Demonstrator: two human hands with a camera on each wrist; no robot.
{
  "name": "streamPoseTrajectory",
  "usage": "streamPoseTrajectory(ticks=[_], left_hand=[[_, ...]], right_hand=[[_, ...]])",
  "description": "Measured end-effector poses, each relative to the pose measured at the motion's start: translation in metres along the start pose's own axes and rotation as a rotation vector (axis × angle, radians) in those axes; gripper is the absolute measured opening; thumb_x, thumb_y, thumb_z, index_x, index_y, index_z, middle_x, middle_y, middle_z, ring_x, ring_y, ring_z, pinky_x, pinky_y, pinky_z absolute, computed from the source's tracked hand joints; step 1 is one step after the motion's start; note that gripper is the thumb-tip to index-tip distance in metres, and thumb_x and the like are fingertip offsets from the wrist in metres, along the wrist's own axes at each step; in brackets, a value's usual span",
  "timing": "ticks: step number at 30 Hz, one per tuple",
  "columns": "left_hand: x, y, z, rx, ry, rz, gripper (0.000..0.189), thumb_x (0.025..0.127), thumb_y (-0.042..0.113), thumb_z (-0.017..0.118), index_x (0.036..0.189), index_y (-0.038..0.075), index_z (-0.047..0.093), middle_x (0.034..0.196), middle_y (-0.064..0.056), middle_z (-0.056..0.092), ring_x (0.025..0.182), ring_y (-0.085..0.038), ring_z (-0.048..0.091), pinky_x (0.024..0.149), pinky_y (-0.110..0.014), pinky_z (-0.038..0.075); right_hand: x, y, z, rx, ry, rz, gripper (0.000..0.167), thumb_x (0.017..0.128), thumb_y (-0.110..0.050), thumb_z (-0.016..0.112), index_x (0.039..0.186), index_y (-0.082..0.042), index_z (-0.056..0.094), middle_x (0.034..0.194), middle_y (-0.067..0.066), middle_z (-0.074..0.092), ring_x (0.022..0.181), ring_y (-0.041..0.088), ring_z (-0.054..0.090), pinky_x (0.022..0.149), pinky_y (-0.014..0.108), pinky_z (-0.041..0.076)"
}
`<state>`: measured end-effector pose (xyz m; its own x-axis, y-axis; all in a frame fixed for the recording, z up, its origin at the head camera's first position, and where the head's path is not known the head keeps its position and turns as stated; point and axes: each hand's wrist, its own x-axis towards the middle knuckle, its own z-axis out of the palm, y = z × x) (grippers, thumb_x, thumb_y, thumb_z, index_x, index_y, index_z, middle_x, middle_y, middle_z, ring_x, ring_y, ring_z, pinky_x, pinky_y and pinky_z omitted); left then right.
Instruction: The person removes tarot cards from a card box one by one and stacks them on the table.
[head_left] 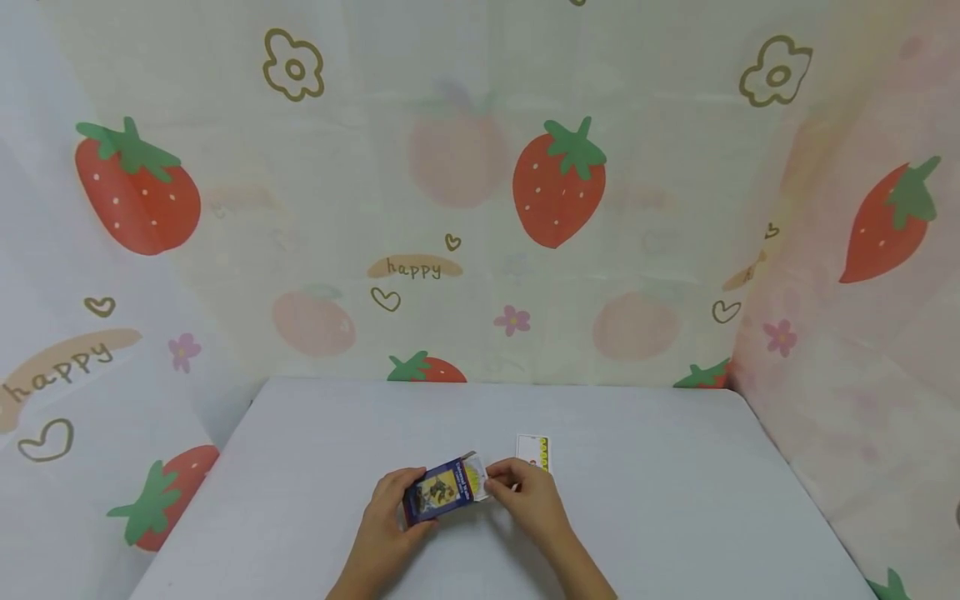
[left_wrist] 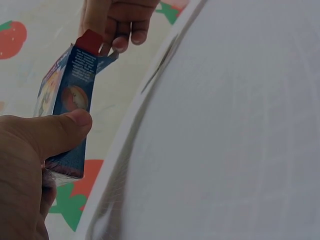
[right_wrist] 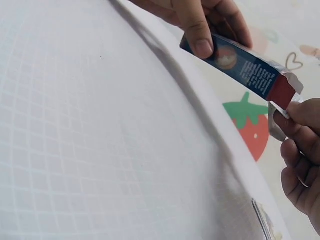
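My left hand (head_left: 390, 515) grips a dark blue card box (head_left: 435, 493) with a picture and lettering on its front. The thumb lies along the printed narrow side (left_wrist: 76, 95), as the left wrist view shows. At the box's right end the top is undone, with a red side flap (right_wrist: 283, 92) standing out and something yellow (head_left: 472, 477) showing at the mouth. My right hand (head_left: 531, 500) pinches the end flap there between thumb and forefinger, its other fingers curled below. Both hands hold the box tilted over the white table.
A white card (head_left: 533, 447) with a yellow patterned edge lies on the white table (head_left: 652, 492), just beyond the right hand and partly covered by it. Behind the table hangs a strawberry-print cloth (head_left: 450, 167), with more cloth at both sides.
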<state>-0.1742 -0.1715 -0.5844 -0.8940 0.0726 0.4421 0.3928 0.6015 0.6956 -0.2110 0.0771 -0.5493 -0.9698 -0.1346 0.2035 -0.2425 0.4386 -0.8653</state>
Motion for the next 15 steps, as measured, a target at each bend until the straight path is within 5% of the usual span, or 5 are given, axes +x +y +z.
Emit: streamPoseTrajectory(ticks=[15], left_hand=[[0.000,-0.002,0.001,0.016,0.014,0.000,0.084,0.065,0.012,0.097,0.140,0.016,0.059,0.136,0.007,0.057,0.129,-0.016,0.054,0.110,-0.047,0.048]], right_hand=[[0.002,-0.003,-0.017,-0.016,0.034,-0.003,0.012,0.090,-0.017,0.078,0.102,-0.017,0.075,0.083,-0.009,0.071,0.073,0.006,0.061,0.064,0.021,0.052]])
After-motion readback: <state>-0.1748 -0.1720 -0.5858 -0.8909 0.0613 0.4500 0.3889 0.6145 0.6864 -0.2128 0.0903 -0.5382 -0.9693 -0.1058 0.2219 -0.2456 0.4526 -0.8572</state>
